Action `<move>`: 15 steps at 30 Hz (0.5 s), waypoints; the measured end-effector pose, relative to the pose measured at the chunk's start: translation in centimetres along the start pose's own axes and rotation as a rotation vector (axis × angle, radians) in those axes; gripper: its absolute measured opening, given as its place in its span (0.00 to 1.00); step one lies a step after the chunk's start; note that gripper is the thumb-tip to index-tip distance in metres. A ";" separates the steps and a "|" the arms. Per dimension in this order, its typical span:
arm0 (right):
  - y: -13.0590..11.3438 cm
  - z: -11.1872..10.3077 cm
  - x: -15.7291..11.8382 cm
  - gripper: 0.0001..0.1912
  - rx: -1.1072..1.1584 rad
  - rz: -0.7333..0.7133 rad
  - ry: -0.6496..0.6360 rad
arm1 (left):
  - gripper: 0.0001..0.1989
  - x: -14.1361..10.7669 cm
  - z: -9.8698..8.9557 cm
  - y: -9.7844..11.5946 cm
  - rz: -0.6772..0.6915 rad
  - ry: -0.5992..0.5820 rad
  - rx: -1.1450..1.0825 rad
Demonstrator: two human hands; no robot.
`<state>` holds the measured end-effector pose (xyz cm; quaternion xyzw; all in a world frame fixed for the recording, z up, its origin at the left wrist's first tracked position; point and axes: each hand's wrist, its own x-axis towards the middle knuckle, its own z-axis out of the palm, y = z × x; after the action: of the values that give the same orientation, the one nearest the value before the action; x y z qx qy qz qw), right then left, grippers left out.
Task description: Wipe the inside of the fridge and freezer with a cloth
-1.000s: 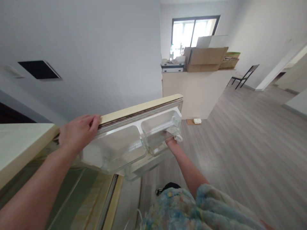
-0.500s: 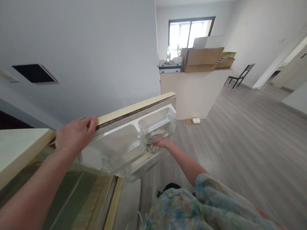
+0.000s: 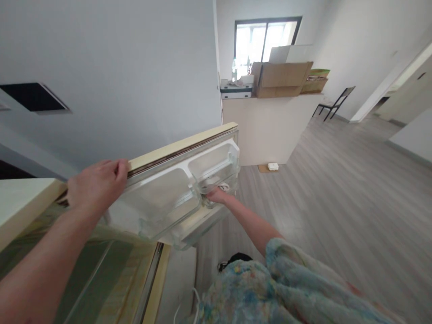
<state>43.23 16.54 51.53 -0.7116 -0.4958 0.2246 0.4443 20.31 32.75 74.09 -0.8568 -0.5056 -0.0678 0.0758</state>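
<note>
Wide grey wall (image 3: pixel 135 67) fills the upper left of the frame, pale wood floor (image 3: pixel 337 189) sweeps across the right, and a counter (image 3: pixel 270 130) stacked with cardboard boxes (image 3: pixel 283 80) sits top centre under the bright window (image 3: pixel 259 40). Down to the middle now: the fridge door (image 3: pixel 182 148) stands swung open, cream top edge running diagonally from centre-left up to centre. The left hand (image 3: pixel 96 189), centre-left, is draped over that top edge, fingers together and curled onto it, which looks like a brace to steady the door. Below the edge hang the clear door bins (image 3: pixel 175 189). The right hand (image 3: pixel 218 195), just right of centre, is pressed against the outer bin, reaching partly into it. Something white shows through the plastic at its fingers, but the bin wall blurs it, so I cannot tell whether they are clamped on it or just resting. A patterned sleeve (image 3: pixel 270 288) fills the bottom.
</note>
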 end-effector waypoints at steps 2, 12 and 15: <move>-0.5 0.0 -1.6 0.08 0.046 -0.017 0.018 | 0.31 0.1 0.0 0.1 -0.025 -0.006 -0.021; -1.7 -3.5 -17.7 0.26 1.198 0.421 0.051 | 0.33 -0.9 -0.9 1.1 -0.040 -0.006 -0.025; -1.1 -0.1 -19.4 0.22 1.265 0.587 -0.072 | 0.34 -0.9 -1.0 1.1 -0.048 0.004 -0.021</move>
<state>34.88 -1.00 50.15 -0.4129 -0.0717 0.6045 0.6775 20.80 31.25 74.81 -0.8450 -0.5250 -0.0764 0.0663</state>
